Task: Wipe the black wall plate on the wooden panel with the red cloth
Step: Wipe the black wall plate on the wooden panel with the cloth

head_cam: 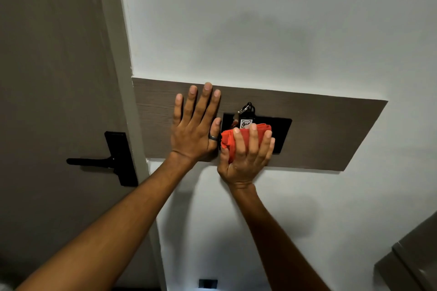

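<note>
Red cloth (246, 140), bunched into a thick pad, sits at the centre of the frame, pressed flat against the black wall plate (280, 134) by the right hand (247, 158), whose fingers drape over the top of the fabric while the thumb hooks its left edge; folded this way, it gives the palm a firm cushion to push with. Most of the plate's left half is hidden under cloth and hand, and its right part shows bare just beside the fingertips. The plate is mounted on the wooden panel (331, 134), a brown strip running across the middle of the picture against a pale wall (260, 19). A key tag with a metal clip (246, 116) hangs at the plate's top edge, just above the cloth, and looks likely to snag a wide stroke. The left hand (195, 130) grips nothing: it lies open, fingers spread, flat on the panel left of the plate, probably to brace the body. At the left of the frame a black door handle (104, 160) sits on a grey-brown door (47, 78).
</note>
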The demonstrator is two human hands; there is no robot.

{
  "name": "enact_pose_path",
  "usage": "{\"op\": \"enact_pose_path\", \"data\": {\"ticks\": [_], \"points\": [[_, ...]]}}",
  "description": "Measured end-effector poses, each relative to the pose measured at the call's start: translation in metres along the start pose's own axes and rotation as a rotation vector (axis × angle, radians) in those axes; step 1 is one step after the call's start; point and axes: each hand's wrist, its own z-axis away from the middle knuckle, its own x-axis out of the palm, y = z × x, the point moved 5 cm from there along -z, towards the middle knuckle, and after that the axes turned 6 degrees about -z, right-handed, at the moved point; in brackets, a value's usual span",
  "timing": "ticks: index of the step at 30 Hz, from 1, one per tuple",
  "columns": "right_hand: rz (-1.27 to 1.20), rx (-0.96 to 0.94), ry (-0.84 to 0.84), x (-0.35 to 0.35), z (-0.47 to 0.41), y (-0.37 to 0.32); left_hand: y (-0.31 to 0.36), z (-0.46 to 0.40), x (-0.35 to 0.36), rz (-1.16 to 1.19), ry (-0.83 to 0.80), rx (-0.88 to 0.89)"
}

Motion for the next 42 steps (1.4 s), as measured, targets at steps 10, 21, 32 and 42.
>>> {"op": "enact_pose_path", "data": {"ticks": [10,21,32,42], "points": [[0.034,0.091,-0.015,-0.018,-0.040,0.051,0.002,0.001,0.000,0.009,-0.010,0.002],[0.054,-0.045,-0.091,-0.025,-0.033,0.063,0.002,0.000,-0.002,-0.007,0.017,0.015],[0.052,-0.110,-0.136,-0.037,-0.037,0.062,0.005,-0.003,-0.008,-0.021,-0.012,0.022],[-0.003,-0.240,-0.198,-0.037,-0.036,0.075,0.007,-0.001,-0.004,-0.017,-0.014,0.023]]}}
